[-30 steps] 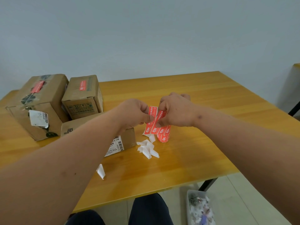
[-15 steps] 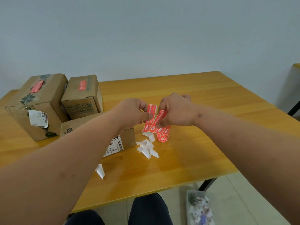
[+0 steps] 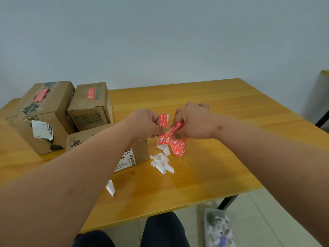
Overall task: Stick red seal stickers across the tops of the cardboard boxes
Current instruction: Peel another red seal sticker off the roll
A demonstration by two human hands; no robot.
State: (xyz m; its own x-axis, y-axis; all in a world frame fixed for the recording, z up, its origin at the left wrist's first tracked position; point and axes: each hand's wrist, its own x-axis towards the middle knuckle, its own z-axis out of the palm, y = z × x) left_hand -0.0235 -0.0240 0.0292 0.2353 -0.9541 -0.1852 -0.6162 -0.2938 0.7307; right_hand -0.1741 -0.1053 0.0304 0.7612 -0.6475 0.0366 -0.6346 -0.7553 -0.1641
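Note:
Above the middle of the wooden table, my left hand pinches an upright red seal sticker with white backing showing at its edge. My right hand pinches a second red strip that hangs from the sticker bundle standing on the table. Three cardboard boxes sit at the left: a large one and a smaller one, each with a red sticker on top, and a low box partly hidden under my left forearm.
Several white backing scraps lie beside the low box, and one more scrap lies nearer the front edge. A plastic bin of waste stands on the floor at the lower right. My knees show below the table edge.
My hands have drawn slightly apart, separating the left sticker from the strip in my right hand. The boxes and scraps have not moved.

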